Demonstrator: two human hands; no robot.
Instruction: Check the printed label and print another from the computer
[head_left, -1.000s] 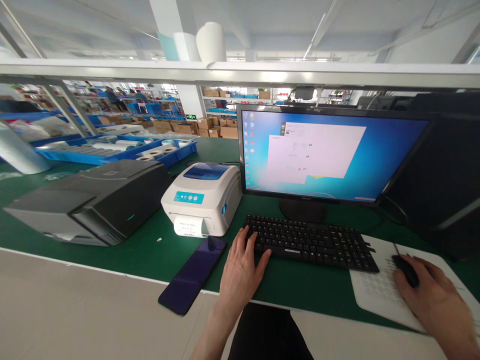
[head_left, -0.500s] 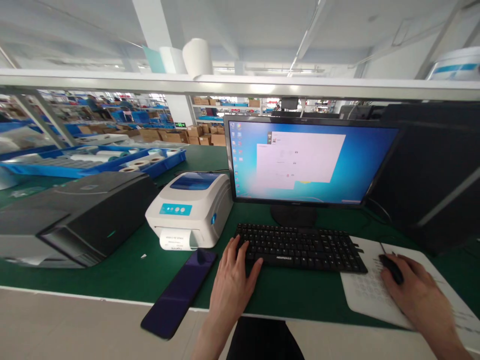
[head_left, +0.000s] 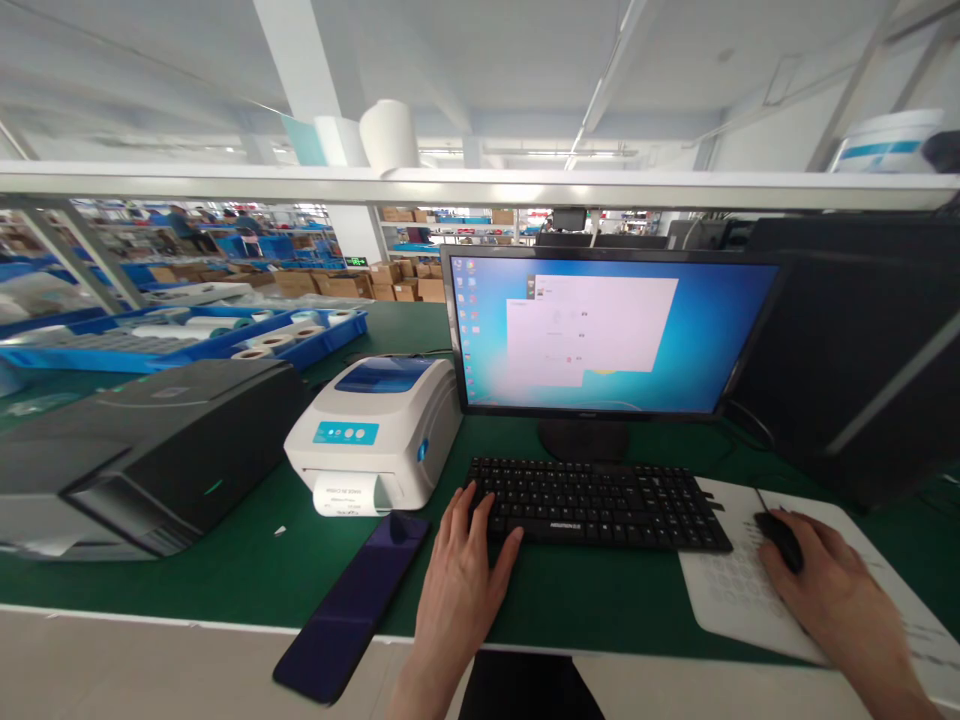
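Note:
My left hand (head_left: 463,570) rests at the left end of the black keyboard (head_left: 592,500), fingers spread, with its fingertips on or just over the keys. On the right, my right hand (head_left: 832,580) is wrapped over a black computer mouse (head_left: 780,541). The mouse sits on a white mouse pad (head_left: 720,590) with grey printing. Behind the keyboard a monitor (head_left: 622,340) shows pale windows on a blue desktop. Left of my left hand lies a dark phone-like slab (head_left: 352,610), its near end past the table edge.
A white label printer (head_left: 375,430) with a printed label (head_left: 346,494) sticking out stands left of the monitor. Farther left are a dark grey printer (head_left: 150,450) and a blue tray (head_left: 330,338) of rolls. A shelf (head_left: 480,188) crosses above; a black case (head_left: 862,350) stands right.
The view has tilted slightly, so everything sits a little lower in the picture. Both hands stay in place, the left on the keyboard and the right on the mouse.

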